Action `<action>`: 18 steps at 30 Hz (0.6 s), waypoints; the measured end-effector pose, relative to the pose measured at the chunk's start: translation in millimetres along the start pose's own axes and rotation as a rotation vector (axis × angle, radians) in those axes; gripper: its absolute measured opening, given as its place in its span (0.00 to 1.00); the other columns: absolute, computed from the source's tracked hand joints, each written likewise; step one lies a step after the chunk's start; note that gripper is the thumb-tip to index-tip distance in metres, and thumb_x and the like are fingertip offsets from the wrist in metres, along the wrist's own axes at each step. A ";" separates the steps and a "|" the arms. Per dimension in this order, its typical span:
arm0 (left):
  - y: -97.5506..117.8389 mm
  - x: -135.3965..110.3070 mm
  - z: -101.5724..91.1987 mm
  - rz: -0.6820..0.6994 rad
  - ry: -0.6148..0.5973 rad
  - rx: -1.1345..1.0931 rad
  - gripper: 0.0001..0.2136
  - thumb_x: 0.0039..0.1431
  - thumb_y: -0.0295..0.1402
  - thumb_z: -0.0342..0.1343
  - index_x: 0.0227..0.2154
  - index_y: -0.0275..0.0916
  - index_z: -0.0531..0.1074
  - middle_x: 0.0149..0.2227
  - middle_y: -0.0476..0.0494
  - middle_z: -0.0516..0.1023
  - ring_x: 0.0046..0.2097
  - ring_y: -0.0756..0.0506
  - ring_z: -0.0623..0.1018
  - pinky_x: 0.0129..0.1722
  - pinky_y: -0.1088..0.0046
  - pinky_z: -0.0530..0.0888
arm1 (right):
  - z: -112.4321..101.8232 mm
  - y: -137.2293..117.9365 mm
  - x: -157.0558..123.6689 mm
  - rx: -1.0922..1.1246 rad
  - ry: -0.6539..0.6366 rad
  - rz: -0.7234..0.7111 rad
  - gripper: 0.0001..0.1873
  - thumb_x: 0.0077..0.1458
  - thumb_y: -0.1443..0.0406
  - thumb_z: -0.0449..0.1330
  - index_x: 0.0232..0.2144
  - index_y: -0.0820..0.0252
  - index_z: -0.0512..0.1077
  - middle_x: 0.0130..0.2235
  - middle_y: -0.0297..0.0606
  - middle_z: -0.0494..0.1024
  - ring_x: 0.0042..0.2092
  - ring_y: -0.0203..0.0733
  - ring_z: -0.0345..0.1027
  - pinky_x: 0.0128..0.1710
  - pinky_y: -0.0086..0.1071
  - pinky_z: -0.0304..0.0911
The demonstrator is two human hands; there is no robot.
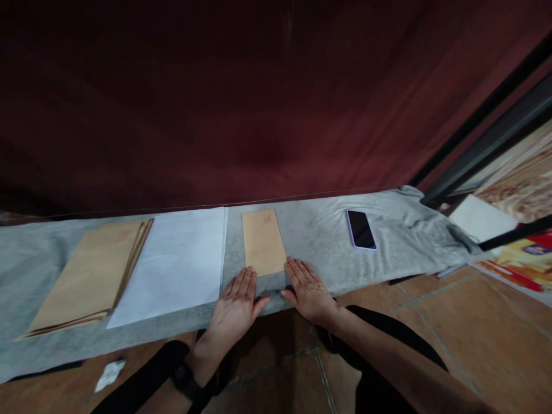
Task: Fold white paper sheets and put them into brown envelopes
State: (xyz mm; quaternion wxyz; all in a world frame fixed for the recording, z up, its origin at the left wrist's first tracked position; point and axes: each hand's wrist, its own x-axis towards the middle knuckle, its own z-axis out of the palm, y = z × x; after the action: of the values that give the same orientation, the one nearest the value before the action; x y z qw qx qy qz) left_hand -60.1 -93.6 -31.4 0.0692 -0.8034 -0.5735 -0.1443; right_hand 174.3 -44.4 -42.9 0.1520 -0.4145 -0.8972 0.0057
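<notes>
A small tan envelope (263, 241) lies flat on the grey cloth, with faint reddish print near its top right corner. My left hand (238, 302) rests flat at its lower left corner, fingers stretched out and thumb apart. At the lower right corner lies my right hand (308, 292), also flat with its fingers extended. Neither hand grips anything. To the left is a stack of white paper (176, 259), and beyond it a pile of larger brown envelopes (88, 270) slightly fanned at the right edge.
Grey cloth (319, 230) covers the narrow bench. A phone in a purple case (361, 229) lies to the right. Dark red fabric (259, 103) rises behind. A dark metal frame (495, 126) stands at the right. Crumpled white tissue (110, 374) lies on the tiled floor.
</notes>
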 end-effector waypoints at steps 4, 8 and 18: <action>0.4 3.3 -1.0 -0.003 0.017 0.036 0.26 0.69 0.47 0.45 0.56 0.30 0.72 0.58 0.27 0.75 0.59 0.34 0.75 0.56 0.55 0.75 | -2.0 -0.3 2.6 0.020 0.005 0.031 0.34 0.67 0.54 0.55 0.66 0.72 0.60 0.67 0.56 0.61 0.69 0.55 0.53 0.68 0.50 0.52; 2.2 8.2 -2.3 -0.019 0.003 0.047 0.22 0.69 0.42 0.44 0.53 0.31 0.74 0.56 0.28 0.77 0.58 0.34 0.76 0.54 0.55 0.76 | -5.9 -5.6 10.5 0.068 0.015 0.000 0.32 0.69 0.55 0.51 0.68 0.68 0.57 0.69 0.51 0.58 0.70 0.51 0.51 0.68 0.48 0.52; -6.8 21.0 4.0 -0.174 0.114 -0.137 0.16 0.67 0.39 0.45 0.46 0.39 0.74 0.51 0.35 0.79 0.52 0.36 0.78 0.51 0.54 0.77 | 2.2 -19.5 20.7 0.094 -0.005 -0.093 0.34 0.69 0.51 0.50 0.68 0.67 0.57 0.69 0.50 0.59 0.70 0.47 0.51 0.69 0.43 0.51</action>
State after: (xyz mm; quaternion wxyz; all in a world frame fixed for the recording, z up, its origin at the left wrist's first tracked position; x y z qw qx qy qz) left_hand -59.6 -71.2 -29.0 0.0340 -0.7439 -0.6250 -0.2340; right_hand 146.6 -41.5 -36.7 0.1693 -0.3648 -0.9146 0.0415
